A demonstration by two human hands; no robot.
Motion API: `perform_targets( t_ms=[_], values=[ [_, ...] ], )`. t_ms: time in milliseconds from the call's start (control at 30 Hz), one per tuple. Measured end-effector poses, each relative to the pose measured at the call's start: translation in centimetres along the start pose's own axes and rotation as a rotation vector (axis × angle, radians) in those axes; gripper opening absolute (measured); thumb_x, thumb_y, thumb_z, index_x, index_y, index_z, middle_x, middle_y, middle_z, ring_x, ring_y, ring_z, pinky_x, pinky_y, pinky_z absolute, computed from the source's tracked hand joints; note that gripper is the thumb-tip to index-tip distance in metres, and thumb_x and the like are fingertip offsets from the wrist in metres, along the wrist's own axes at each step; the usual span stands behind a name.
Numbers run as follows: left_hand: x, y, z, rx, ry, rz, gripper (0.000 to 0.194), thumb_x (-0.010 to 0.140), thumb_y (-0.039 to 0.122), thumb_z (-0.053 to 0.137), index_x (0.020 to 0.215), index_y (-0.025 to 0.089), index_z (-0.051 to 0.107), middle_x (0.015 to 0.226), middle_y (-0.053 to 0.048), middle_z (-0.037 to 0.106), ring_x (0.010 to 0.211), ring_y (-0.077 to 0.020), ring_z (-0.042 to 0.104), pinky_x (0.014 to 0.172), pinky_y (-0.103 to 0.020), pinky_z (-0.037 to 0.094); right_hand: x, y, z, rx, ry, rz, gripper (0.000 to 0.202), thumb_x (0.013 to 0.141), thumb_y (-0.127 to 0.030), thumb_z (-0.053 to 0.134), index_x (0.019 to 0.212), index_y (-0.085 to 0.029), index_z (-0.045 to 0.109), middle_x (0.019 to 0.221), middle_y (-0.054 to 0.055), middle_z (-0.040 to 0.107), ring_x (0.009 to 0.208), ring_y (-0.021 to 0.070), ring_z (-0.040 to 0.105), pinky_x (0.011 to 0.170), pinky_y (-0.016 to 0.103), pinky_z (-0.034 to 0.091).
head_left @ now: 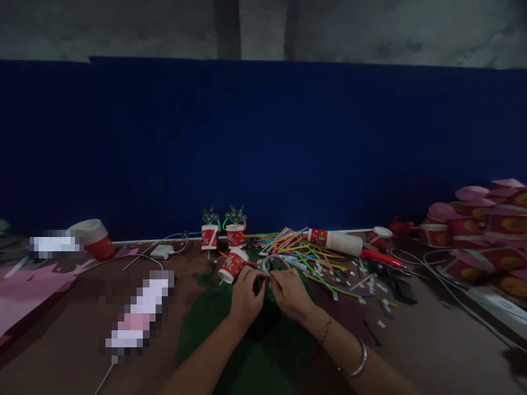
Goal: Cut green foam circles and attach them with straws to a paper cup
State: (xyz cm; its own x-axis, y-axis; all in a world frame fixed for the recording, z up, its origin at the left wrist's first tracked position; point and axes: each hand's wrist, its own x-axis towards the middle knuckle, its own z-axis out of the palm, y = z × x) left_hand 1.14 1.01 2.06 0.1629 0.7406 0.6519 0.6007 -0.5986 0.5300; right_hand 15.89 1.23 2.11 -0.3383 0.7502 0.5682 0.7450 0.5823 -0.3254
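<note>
behind the tipped red cup, two upright cups bear cutouts; right of it, left hand and right hand nearly meet, fingertips bunched, grip unclear.

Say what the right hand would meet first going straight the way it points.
For the right hand, probably the pale loop at or just ahead of it, then the tipped red cup; depth is unclear.

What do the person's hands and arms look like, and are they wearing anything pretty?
Both the left hand and the right hand are bare, with no gloves, and no sleeves show on the forearms. The right wrist wears a thin chain bracelet, and farther up that arm is a smooth, thicker silver-coloured bangle. No jewellery shows on the left arm.
</note>
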Motion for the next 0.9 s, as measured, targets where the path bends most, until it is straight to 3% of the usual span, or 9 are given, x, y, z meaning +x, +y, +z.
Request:
perform_targets(
  t_ms=[233, 400, 500, 600, 667, 800, 900],
  values=[
    [0.1, 0.2, 0.0, 0.071, 0.006, 0.067, 0.01, 0.085, 0.019, 0.043, 0.081, 0.02, 0.053, 0.082, -0.005, 0.052, 0.082, -0.019, 0.051, 0.073, -0.034, 0.043, 0.1, -0.3, -0.6, -0.015, -0.001, 0.004, 0.021, 0.083, -0.015, 0.04, 0.07, -0.017, 0.057, 0.059, 0.002, 0.057, 0.06, 0.014, 0.049, 0.068, 0.029, 0.029],
    [0.0, 0.8, -0.3, 0.031, 0.034, 0.087, 0.01, 0.085, 0.02, 0.044, 0.079, 0.02, 0.053, 0.079, -0.004, 0.052, 0.081, -0.0191, 0.051, 0.073, -0.033, 0.043, 0.2, -1.2, -0.8, 0.216, 0.02, 0.08, 0.029, 0.083, -0.017, 0.039, 0.058, -0.017, 0.053, 0.054, -0.002, 0.052, 0.054, 0.0114, 0.046, 0.064, 0.026, 0.03],
    [0.3, 0.8, -0.9, -0.02, 0.099, 0.046, 0.009, 0.084, 0.021, 0.045, 0.078, 0.02, 0.052, 0.079, -0.004, 0.052, 0.079, -0.0186, 0.051, 0.071, -0.032, 0.042, 0.4, -0.7, -1.1, 0.299, 0.1, 0.177, 0.033, 0.085, -0.02, 0.035, 0.057, -0.017, 0.053, 0.053, -0.002, 0.05, 0.052, 0.0119, 0.045, 0.059, 0.024, 0.031],
    [0.9, 0.2, -1.5, -0.025, 0.254, -0.027, 0.009, 0.083, 0.021, 0.047, 0.075, 0.02, 0.05, 0.076, -0.003, 0.051, 0.076, -0.0183, 0.05, 0.071, -0.032, 0.042, 0.9, 1.4, -2.0, 0.148, 0.251, 0.359, 0.035, 0.086, -0.022, 0.031, 0.06, -0.017, 0.055, 0.053, 0.0, 0.051, 0.051, 0.0138, 0.044, 0.054, 0.025, 0.029],
    [1.2, -0.1, -1.7, -0.024, 0.274, -0.054, 0.009, 0.084, 0.022, 0.047, 0.075, 0.02, 0.05, 0.075, -0.003, 0.051, 0.076, -0.0182, 0.05, 0.072, -0.033, 0.041, 1.0, 3.1, -2.5, -0.051, 0.228, 0.349, 0.029, 0.084, -0.02, 0.037, 0.065, -0.017, 0.058, 0.057, 0.003, 0.056, 0.054, 0.0155, 0.047, 0.058, 0.027, 0.03],
    [1.2, -0.1, -1.5, -0.055, 0.163, -0.071, 0.011, 0.084, 0.024, 0.045, 0.079, 0.02, 0.054, 0.081, -0.005, 0.054, 0.08, -0.0186, 0.051, 0.072, -0.032, 0.042, 0.5, 4.9, -2.8, -0.391, 0.134, 0.386, 0.019, 0.077, -0.012, 0.045, 0.073, -0.014, 0.063, 0.069, 0.013, 0.062, 0.071, 0.0247, 0.054, 0.071, 0.037, 0.031],
    [0.8, 0.3, -1.2, -0.06, 0.076, -0.047, 0.013, 0.085, 0.023, 0.044, 0.081, 0.019, 0.055, 0.082, -0.005, 0.054, 0.08, -0.0181, 0.052, 0.072, -0.032, 0.043, 0.3, 4.2, -2.6, -0.45, 0.176, 0.419, 0.021, 0.072, -0.01, 0.048, 0.086, -0.012, 0.063, 0.088, 0.02, 0.06, 0.089, 0.0325, 0.051, 0.075, 0.043, 0.03]
  ],
)
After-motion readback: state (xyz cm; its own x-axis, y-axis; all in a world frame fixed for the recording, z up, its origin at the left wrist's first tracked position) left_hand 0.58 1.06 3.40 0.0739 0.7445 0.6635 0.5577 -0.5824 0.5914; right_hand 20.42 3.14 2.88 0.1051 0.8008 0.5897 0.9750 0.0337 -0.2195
